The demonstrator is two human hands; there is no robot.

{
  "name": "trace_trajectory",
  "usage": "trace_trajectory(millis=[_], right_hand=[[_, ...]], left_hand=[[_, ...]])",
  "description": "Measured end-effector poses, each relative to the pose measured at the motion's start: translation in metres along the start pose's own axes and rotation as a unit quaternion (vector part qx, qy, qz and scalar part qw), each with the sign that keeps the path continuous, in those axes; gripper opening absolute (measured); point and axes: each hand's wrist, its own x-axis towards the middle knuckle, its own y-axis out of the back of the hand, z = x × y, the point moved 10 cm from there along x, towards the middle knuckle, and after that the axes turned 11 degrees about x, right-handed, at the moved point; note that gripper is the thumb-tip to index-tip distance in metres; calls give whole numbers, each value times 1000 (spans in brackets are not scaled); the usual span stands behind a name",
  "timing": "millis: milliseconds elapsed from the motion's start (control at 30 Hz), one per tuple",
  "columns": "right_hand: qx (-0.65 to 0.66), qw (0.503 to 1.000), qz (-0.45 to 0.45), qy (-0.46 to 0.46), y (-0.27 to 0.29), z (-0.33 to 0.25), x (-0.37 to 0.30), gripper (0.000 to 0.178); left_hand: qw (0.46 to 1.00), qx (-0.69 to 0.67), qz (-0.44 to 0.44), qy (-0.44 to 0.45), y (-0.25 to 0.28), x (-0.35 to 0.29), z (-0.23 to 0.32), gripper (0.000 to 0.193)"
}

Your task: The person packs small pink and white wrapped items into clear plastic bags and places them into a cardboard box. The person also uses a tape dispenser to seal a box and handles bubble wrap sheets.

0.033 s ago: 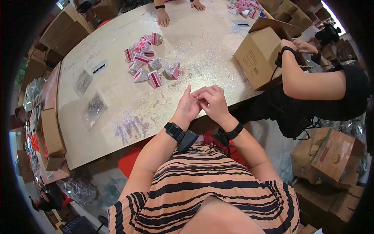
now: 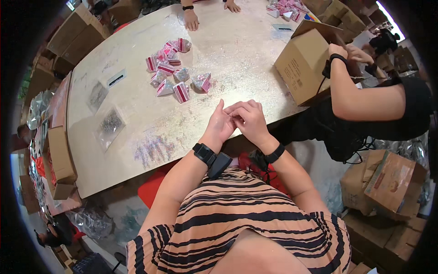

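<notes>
My left hand (image 2: 219,124) and my right hand (image 2: 250,119) meet over the near edge of the pale, worn table (image 2: 237,59). The left hand's fingers point up and away. The right hand's fingers curl against the left palm and fingertips. Whether anything small sits between them is hidden. Both wrists carry black bands. A pile of small pink, red and white packets (image 2: 175,68) lies on the table beyond my hands, about a forearm's length away.
Two clear bags of small dark parts (image 2: 109,124) lie at the left. A person in black at the right holds an open cardboard box (image 2: 303,64). Another person's hand (image 2: 190,19) rests on the far edge. Cardboard boxes (image 2: 61,155) line the left side, brown boxes (image 2: 388,182) the right.
</notes>
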Motion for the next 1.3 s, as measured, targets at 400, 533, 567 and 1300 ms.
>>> trace_trajectory(millis=[400,533,567,1300], right_hand=[[336,895,-48,-289,-25,56,-17,17],[198,942,-88,-258,-26,54,-16,17],[190,942,-91,-261,-27,57,-16,17],[481,745,-107,-450,-46,151,-38,12]], left_hand=[[998,55,13,8,-2,-1,-9,70],[997,63,51,21,8,6,-20,72],[997,59,43,21,8,6,-21,72],[966,116,197,118,111,-45,-71,63]])
